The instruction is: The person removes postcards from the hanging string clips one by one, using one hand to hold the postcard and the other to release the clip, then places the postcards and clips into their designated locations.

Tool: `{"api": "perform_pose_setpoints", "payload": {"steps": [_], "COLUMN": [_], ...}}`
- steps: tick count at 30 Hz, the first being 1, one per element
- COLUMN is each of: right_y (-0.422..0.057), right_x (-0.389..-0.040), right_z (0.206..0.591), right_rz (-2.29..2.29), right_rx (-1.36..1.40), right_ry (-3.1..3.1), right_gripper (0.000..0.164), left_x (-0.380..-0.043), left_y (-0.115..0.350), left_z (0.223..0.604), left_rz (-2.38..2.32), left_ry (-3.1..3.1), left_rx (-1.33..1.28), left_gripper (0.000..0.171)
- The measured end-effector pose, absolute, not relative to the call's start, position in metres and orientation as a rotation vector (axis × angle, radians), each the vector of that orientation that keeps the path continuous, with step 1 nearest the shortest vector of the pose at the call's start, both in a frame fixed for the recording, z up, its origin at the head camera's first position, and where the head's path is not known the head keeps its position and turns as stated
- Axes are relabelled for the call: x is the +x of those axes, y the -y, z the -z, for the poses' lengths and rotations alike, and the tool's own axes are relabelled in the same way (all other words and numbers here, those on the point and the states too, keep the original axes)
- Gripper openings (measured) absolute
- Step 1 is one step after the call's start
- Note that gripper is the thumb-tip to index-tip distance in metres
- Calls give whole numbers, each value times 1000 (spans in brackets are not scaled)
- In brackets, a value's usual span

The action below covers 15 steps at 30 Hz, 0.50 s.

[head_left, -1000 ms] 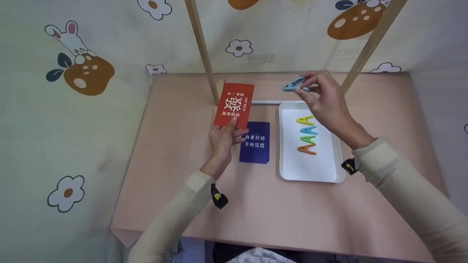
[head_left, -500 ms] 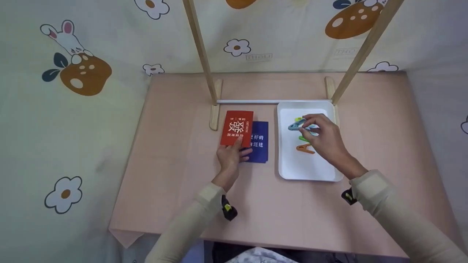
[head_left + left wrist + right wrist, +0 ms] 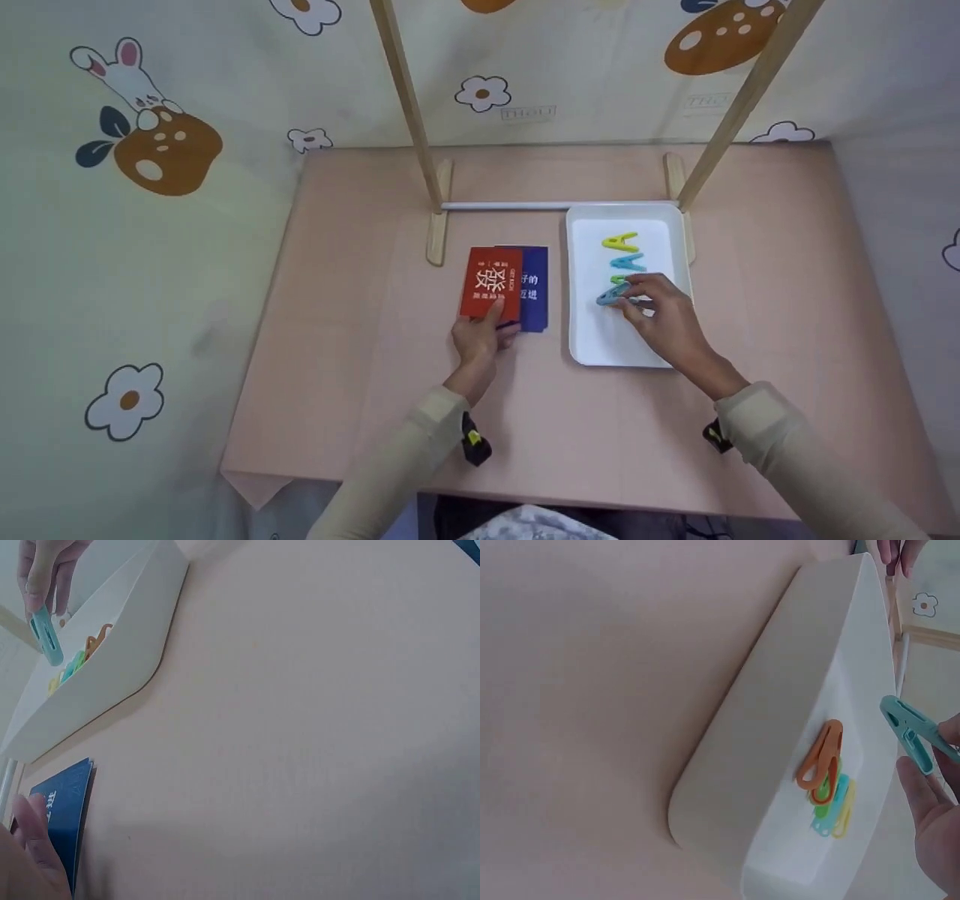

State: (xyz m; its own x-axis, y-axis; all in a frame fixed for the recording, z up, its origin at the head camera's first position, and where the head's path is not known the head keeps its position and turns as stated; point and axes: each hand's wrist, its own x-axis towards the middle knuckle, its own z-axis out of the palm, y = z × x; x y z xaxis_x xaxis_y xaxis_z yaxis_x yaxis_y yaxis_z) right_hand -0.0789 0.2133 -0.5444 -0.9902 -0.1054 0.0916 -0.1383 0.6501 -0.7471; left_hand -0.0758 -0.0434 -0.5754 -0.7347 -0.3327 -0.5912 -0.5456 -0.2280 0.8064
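My left hand (image 3: 478, 343) grips the lower end of a red card (image 3: 489, 279) with white Chinese characters, thumb on top. The red card overlaps a dark blue card (image 3: 535, 289) on the table, and whether they touch is unclear. Above the white tray (image 3: 611, 357), my right hand (image 3: 664, 319) pinches a light blue clothespin (image 3: 909, 727) between thumb and fingers. In the tray lie a yellow clothespin (image 3: 621, 241), another blue clothespin (image 3: 627, 262), a green clothespin (image 3: 617, 280) and an orange clothespin (image 3: 825, 754). From the head view my right hand covers the orange one.
Behind the cards stands a wooden frame with a left post (image 3: 409, 105), a right post (image 3: 742, 112) and a low white rod (image 3: 506, 206). The rod runs to the tray's far edge. A pink cloth covers the table (image 3: 352, 360); patterned wall fabric (image 3: 225, 67) surrounds it.
Both hands have come down and nearer. The red card has moved from the left post to over the blue card. The held blue clothespin has moved from beyond the tray to above it.
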Motion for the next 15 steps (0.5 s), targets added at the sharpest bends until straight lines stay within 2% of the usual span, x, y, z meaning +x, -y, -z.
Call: {"api": "perform_pose_setpoints", "payload": {"steps": [4,11,15], "right_y": [-212,-216,-221], "right_x": [-70,-50,-45], "right_z": [554,567,571], "right_rz": [-1281,-1134,-1033], "right_rx": [230,230,189], "right_ry": [2824,2842,2878], "right_gripper": [10,10,11], "left_x": [-68,-65,-65], "left_y": [43,39,39], "left_z": [579,582,580], "left_rz": [-2044,-1949,-1883], "left_ry": [-1840,-1799,-1774], "left_rx": [-1059,-1024,-1010], "left_gripper": [50,42,46]}}
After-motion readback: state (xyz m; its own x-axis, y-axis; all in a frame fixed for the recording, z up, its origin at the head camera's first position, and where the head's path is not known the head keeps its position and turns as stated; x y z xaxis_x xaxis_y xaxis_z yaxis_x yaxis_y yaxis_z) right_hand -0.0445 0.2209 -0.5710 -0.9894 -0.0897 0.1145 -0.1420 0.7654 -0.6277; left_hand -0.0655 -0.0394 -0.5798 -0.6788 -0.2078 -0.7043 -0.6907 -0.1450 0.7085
